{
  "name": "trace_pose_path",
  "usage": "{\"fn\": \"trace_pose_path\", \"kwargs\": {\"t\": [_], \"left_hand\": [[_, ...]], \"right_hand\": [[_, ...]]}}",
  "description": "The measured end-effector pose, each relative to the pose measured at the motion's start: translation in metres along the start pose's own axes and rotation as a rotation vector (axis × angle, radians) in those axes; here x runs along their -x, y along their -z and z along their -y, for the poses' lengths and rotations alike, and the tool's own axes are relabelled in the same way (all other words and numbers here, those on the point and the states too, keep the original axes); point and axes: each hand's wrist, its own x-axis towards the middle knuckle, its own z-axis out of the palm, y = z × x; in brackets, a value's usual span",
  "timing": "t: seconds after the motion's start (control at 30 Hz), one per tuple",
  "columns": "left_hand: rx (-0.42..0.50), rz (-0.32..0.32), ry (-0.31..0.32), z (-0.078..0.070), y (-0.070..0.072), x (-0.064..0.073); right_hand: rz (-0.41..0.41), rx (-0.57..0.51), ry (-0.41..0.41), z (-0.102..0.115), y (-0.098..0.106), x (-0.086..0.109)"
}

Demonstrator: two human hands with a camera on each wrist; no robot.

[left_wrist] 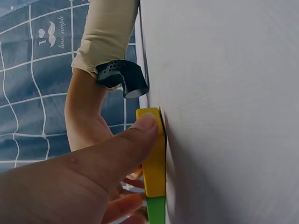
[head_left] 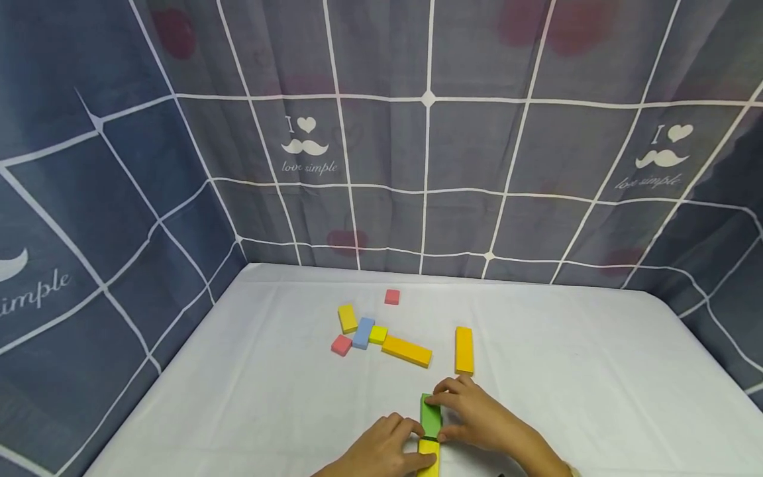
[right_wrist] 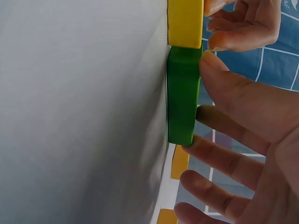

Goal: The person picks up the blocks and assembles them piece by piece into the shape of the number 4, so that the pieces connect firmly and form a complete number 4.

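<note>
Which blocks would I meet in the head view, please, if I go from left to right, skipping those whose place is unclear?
Nearer pink block → blue block → smallest yellow block → long orange block → green block → separate orange block.

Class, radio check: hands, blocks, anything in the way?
Left hand pinches yellow block; right hand grips green block. The two sit end to end. Nearest obstacle: orange block, just beyond right hand.
</note>
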Motion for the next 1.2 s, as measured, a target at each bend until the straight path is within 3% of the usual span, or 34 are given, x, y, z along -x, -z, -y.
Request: {"fn": "trace_pose_path", "kwargs": {"t": [0.4,0.63,0.7,0.8,0.9,0.97,1.03,1.2], "left_hand": [[-0.045,0.008,-0.001,0.002,-0.001,-0.002],[-0.004,0.060,0.007,0.002,0.002,-0.002],[0.031,0.104,0.024,0.001,0.003,0.000],[0.151,0.251,0.103,0.000,0.004,-0.001],[0.372,0.399,0.317,-0.003,0.003,-0.003],[0.481,0.426,0.426,-0.004,0.001,-0.003],[0.552,0.417,0.489,-0.006,-0.002,-0.001],[0.526,0.343,0.389,-0.006,-0.007,0.007]], "right_hand": [[0.023,-0.009,0.040,0.000,0.001,-0.004],[0.019,-0.009,0.072,0.001,0.002,-0.006],[0.014,-0.003,0.089,0.001,0.001,-0.006],[0.026,-0.004,0.101,0.002,-0.001,-0.005],[0.040,-0.009,0.112,0.002,-0.003,-0.003],[0.049,-0.021,0.117,0.003,-0.003,-0.002],[0.058,-0.034,0.122,0.004,-0.003,-0.001],[0.070,-0.071,0.142,0.003,-0.004,-0.001]]}}
